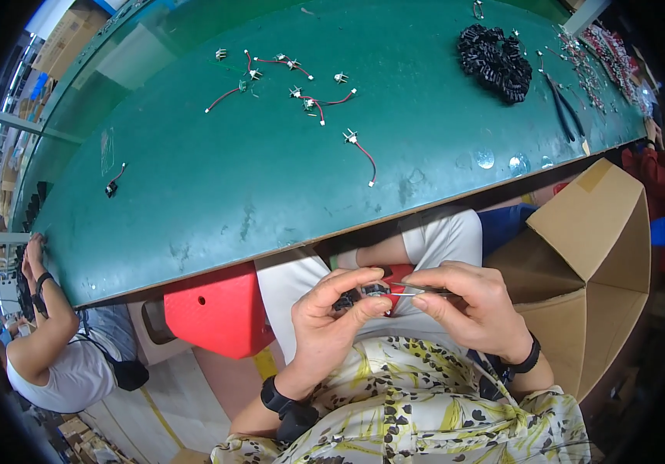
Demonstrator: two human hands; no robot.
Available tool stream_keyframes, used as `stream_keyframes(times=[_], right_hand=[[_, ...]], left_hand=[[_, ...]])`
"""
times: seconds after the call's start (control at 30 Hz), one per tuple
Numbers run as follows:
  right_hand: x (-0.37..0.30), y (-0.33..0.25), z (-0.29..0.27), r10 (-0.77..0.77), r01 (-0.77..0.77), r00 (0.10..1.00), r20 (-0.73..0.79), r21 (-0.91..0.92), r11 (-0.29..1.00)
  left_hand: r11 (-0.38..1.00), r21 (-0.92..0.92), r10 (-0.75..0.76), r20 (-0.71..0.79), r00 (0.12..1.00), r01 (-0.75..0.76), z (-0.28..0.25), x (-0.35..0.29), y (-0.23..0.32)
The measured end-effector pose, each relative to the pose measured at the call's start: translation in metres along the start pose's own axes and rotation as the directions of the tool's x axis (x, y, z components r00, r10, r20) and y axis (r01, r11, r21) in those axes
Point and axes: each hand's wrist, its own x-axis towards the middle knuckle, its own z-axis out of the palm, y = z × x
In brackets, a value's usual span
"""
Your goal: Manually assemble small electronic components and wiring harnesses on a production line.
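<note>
My left hand (324,317) is closed in a pinch around a small black part with a silvery face (375,291), held above my lap. Fingers cover much of it, so its exact kind is unclear. My right hand (475,305) grips slim metal tweezers (408,294). Their tips point left and meet or nearly meet the small part; whether they pinch anything is too small to tell. Both hands are off the table, just in front of its near edge.
On the green table (193,185) lie several small metal connectors, some with red-black leads (367,164), a black coiled bundle (494,63) and pliers (564,108). An open cardboard box (610,309) stands right, a red plastic seat (220,313) left. Co-workers sit at both sides.
</note>
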Motion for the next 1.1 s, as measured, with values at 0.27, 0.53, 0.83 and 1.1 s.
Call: stream_keyframes(times=[0.27, 0.53, 0.83, 1.1], right_hand=[[0.004, 0.004, 0.005, -0.019, 0.018, 0.998, 0.055, 0.009, 1.000], [0.002, 0.009, 0.016, -0.072, 0.069, 0.997, -0.013, -0.149, 0.986], [0.011, 0.006, 0.004, -0.011, 0.006, 0.994, 0.109, 0.053, 0.999], [0.012, 0.009, 0.001, -0.029, 0.021, 0.991, 0.132, 0.059, 0.998]], left_hand=[[0.994, 0.066, 0.081, 0.072, 0.994, -0.086, -0.004, 0.003, 0.000], [0.971, 0.207, 0.112, 0.049, 0.993, -0.119, -0.003, 0.003, 0.002], [0.998, 0.030, 0.049, 0.012, 0.999, -0.050, -0.002, 0.001, -0.002], [0.986, 0.126, 0.097, 0.079, 0.992, -0.107, -0.008, 0.003, -0.001]])
